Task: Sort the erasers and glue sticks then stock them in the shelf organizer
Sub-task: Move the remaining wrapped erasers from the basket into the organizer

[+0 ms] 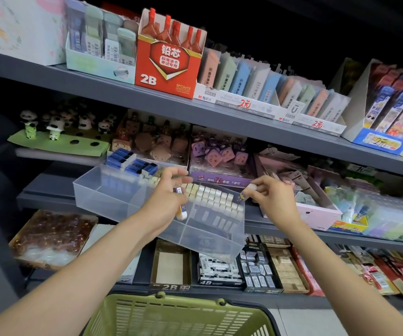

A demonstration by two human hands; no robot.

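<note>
Left hand (165, 198) grips glue stick (180, 204), frame centre, over clear shelf organizer (103, 202). Right hand (274, 198) pinches second glue stick (246, 192). Best stood upright beside white-capped row (216, 197), clear of blue erasers (132, 163) at back.

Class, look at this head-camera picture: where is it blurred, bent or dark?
Head view: shelf edge bows and slants from wide-angle distortion; the right-side packets are smeared; the top right corner is nearly black; the left hand and right hand are evenly lit, slightly soft.
</note>
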